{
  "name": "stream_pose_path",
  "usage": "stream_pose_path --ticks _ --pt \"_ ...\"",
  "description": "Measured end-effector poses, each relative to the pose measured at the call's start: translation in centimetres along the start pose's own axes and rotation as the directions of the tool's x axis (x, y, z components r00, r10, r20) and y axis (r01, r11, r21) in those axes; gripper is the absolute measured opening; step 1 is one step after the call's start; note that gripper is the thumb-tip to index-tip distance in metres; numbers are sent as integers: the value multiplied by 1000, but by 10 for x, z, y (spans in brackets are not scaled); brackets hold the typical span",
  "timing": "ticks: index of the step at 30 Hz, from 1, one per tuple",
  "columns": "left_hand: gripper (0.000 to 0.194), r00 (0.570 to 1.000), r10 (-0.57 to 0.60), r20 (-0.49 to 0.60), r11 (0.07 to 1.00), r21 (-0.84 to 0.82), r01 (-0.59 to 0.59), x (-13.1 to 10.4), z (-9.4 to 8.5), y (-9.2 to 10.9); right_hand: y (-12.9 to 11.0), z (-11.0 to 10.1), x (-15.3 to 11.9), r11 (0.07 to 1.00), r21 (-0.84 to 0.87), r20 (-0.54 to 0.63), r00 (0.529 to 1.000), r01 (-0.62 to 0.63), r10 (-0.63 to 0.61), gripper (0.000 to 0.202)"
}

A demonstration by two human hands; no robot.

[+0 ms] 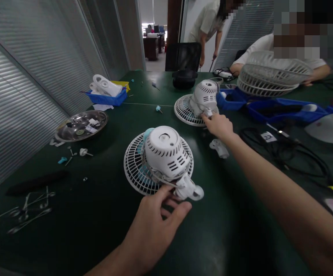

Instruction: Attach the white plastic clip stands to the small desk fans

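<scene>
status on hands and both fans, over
Left hand at near fan, right hand at far fan. Both fans grille-down on table. Loose white part beside right forearm.

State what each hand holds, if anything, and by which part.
Left hand: fingers at the white fitting on the near fan, thumb apart. Right hand: fingertips at the white end of the far fan. Whether either grips is unclear.

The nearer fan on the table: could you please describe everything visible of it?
The nearer fan lies grille down on the dark green table. Its white domed housing looks plastic, with slotted vents; blue blades show through the round grille. A cord loops around it. The left grip appears to touch its bracket.
</scene>
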State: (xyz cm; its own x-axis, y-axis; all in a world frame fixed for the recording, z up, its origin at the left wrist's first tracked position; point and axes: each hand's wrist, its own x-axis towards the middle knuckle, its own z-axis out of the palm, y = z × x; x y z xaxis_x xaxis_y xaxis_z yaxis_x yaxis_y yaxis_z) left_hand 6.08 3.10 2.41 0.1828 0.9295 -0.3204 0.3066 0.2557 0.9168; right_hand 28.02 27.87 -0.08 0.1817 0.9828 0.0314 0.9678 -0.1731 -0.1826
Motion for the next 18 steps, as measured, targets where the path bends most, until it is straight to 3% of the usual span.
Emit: stream_pose_path --ticks 2,5,7,9,13,18 --pt "38 991 -63 117 961 -260 92 2 4 1 -2 -1 -19 1000 8 -12 1000 -8 8 65" --pt "40 945 -81 318 739 -617 271 11 12 2 -4 -3 -48 1000 29 -36 999 -5 6 62" --pt "43 916 -18 400 561 -754 340 20 21 2 -4 -4 -66 999 41 -50 999 3 -1 61" --pt "46 913 10 408 463 -811 357 28 32 4 -2 -5 -83 999 48 -61 998 14 -11 60" --pt "56 939 -27 343 435 -842 320 45 52 11 2 -6 -111 998 44 -61 997 40 -37 60" --pt "68 964 -41 261 514 -823 244 65 66 16 4 -6 -133 999 19 -67 997 37 -35 59"
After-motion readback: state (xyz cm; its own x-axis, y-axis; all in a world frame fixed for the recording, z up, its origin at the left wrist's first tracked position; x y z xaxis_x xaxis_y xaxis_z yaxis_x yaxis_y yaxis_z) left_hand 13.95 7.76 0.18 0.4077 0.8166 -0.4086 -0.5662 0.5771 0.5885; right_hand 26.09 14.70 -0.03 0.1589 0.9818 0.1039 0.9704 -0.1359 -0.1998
